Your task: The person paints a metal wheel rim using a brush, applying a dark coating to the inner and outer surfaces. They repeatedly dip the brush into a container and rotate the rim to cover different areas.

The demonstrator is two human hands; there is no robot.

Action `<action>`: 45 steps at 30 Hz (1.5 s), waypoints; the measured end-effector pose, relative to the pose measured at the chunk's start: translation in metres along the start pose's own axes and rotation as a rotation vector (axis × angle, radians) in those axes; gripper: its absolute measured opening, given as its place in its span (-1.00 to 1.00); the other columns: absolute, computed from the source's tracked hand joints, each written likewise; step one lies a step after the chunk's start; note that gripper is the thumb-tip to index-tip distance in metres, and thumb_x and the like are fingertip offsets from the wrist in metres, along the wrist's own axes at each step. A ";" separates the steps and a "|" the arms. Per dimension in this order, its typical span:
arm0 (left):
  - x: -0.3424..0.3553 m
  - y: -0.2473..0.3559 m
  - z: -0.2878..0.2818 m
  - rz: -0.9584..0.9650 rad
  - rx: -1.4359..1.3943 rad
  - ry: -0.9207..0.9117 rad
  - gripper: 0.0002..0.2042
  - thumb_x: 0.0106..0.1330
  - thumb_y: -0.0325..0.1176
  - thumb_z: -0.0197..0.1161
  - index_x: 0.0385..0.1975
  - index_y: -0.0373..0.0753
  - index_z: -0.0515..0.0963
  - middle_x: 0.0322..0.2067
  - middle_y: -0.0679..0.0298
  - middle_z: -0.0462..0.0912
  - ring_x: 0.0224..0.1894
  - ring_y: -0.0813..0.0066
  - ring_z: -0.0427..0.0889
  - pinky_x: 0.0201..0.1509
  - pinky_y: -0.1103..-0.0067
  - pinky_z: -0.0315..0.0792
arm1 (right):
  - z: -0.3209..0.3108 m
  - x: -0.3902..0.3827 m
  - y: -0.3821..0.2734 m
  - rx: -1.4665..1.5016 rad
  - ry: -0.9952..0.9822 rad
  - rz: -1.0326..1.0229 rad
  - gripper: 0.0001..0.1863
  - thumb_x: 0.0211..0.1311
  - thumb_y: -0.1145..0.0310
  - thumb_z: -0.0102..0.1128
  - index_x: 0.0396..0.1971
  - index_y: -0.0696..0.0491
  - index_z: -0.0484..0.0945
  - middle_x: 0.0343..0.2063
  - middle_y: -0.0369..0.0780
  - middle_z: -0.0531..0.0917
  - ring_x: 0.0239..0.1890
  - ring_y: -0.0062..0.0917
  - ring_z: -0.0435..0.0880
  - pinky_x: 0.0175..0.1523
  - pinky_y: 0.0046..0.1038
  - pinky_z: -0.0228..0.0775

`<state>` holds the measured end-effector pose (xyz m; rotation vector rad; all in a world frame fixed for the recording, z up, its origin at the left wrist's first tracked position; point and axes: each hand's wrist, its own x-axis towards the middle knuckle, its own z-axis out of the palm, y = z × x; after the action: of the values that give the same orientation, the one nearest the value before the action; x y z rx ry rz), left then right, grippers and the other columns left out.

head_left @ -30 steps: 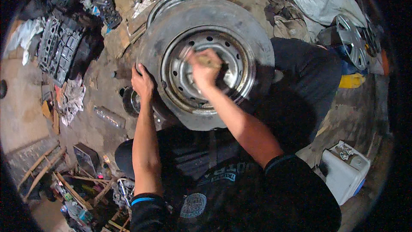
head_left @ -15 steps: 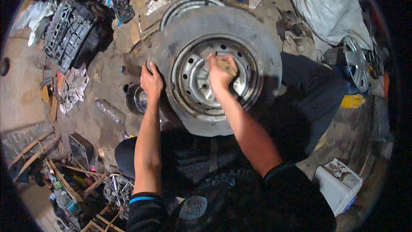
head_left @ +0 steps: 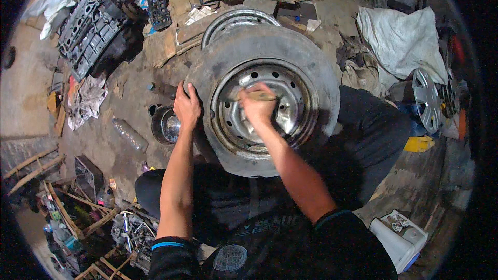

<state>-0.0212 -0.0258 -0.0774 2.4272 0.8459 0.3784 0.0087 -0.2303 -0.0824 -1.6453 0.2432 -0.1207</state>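
Observation:
A grey, worn tyre (head_left: 311,57) on a silver steel wheel (head_left: 288,129) with a ring of round holes lies across my lap. My left hand (head_left: 188,105) grips the tyre's left edge. My right hand (head_left: 258,108) is closed on a tan pad (head_left: 262,95), slightly blurred, against the centre of the wheel. Just left of my left hand sits a metal container (head_left: 167,124). A second silver rim (head_left: 241,15) shows behind the tyre.
An engine part (head_left: 91,28) and crumpled paper (head_left: 85,98) lie left, near a plastic bottle (head_left: 129,134). Pale sacking (head_left: 394,36), a spoked wheel cover (head_left: 425,101) and a white plastic box (head_left: 397,238) are on the right. Wood and metal parts (head_left: 132,236) are piled at lower left.
The surroundings and tyre have shifted down in the view. My right hand keeps moving about the wheel centre with the pad; my left hand stays on the tyre's edge.

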 end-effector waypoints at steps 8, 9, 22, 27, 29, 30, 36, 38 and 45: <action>-0.004 0.007 -0.001 0.008 0.023 0.022 -0.44 0.43 0.05 -0.07 0.18 -0.32 0.44 0.05 -0.15 0.56 0.07 -0.17 0.54 0.15 0.17 0.38 | -0.037 0.023 -0.001 -0.094 0.120 -0.278 -0.80 0.16 0.50 0.34 -0.50 0.09 0.44 -0.58 -0.22 0.67 -0.48 -0.61 0.64 -0.35 -0.58 0.46; -0.005 0.009 0.001 0.015 0.026 0.021 -0.44 0.43 0.05 -0.06 0.17 -0.33 0.44 0.05 -0.15 0.56 0.07 -0.17 0.54 0.15 0.17 0.38 | -0.011 0.013 0.009 0.022 0.134 -0.069 -0.78 0.12 0.55 0.36 -0.52 0.09 0.43 -0.60 -0.23 0.65 -0.51 -0.61 0.65 -0.39 -0.56 0.46; -0.002 0.006 0.002 0.043 0.021 0.026 -0.43 0.44 0.06 -0.09 0.17 -0.34 0.44 0.04 -0.16 0.56 0.06 -0.18 0.54 0.14 0.16 0.38 | 0.000 -0.008 -0.001 0.085 -0.181 0.066 -0.77 0.05 0.50 0.43 -0.60 0.07 0.49 -0.64 -0.29 0.64 -0.56 -0.62 0.61 -0.42 -0.54 0.43; -0.003 -0.002 -0.001 0.016 0.016 0.028 -0.43 0.43 0.06 -0.09 0.19 -0.32 0.43 0.07 -0.14 0.55 0.09 -0.17 0.53 0.16 0.15 0.37 | -0.023 -0.004 -0.036 0.224 0.088 0.153 -0.71 0.13 0.43 0.42 -0.60 0.08 0.43 -0.57 -0.21 0.69 -0.52 -0.60 0.65 -0.38 -0.53 0.45; -0.003 0.010 -0.001 0.002 0.035 -0.001 -0.43 0.43 0.06 -0.09 0.18 -0.33 0.43 0.07 -0.14 0.55 0.09 -0.17 0.53 0.16 0.16 0.37 | -0.015 -0.007 -0.003 0.061 -0.005 -0.148 -0.80 0.12 0.47 0.38 -0.57 0.09 0.49 -0.58 -0.30 0.64 -0.53 -0.68 0.55 -0.36 -0.56 0.39; -0.004 0.011 -0.001 0.036 0.008 0.026 -0.43 0.43 0.05 -0.08 0.17 -0.33 0.44 0.06 -0.15 0.56 0.07 -0.18 0.54 0.15 0.16 0.37 | -0.005 -0.019 0.005 0.024 -0.089 -0.148 -0.82 0.10 0.49 0.38 -0.56 0.09 0.51 -0.60 -0.32 0.62 -0.54 -0.70 0.52 -0.37 -0.56 0.38; -0.004 0.005 -0.003 0.035 0.024 0.043 -0.43 0.43 0.05 -0.08 0.17 -0.33 0.45 0.04 -0.16 0.57 0.06 -0.18 0.55 0.14 0.15 0.38 | -0.010 -0.020 -0.007 0.248 -0.320 0.161 -0.74 0.01 0.44 0.47 -0.59 0.12 0.47 -0.64 -0.34 0.61 -0.59 -0.65 0.52 -0.44 -0.52 0.35; -0.003 0.004 -0.002 0.031 0.018 0.037 -0.43 0.43 0.06 -0.08 0.17 -0.34 0.44 0.03 -0.16 0.57 0.06 -0.18 0.55 0.13 0.15 0.38 | -0.009 -0.027 0.000 -0.033 -0.490 -0.220 -0.75 0.03 0.44 0.46 -0.58 0.11 0.49 -0.63 -0.37 0.62 -0.57 -0.65 0.52 -0.42 -0.51 0.37; -0.003 0.003 -0.002 0.029 0.012 0.042 -0.42 0.43 0.06 -0.08 0.18 -0.34 0.43 0.01 -0.16 0.58 0.05 -0.19 0.55 0.14 0.17 0.38 | -0.035 0.025 -0.026 0.052 -0.151 -0.305 -0.79 0.06 0.38 0.47 -0.54 0.08 0.57 -0.65 -0.31 0.58 -0.55 -0.68 0.50 -0.40 -0.51 0.38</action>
<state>-0.0229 -0.0287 -0.0740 2.4531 0.8338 0.4379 0.0277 -0.2685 -0.0546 -1.6217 -0.1265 -0.2308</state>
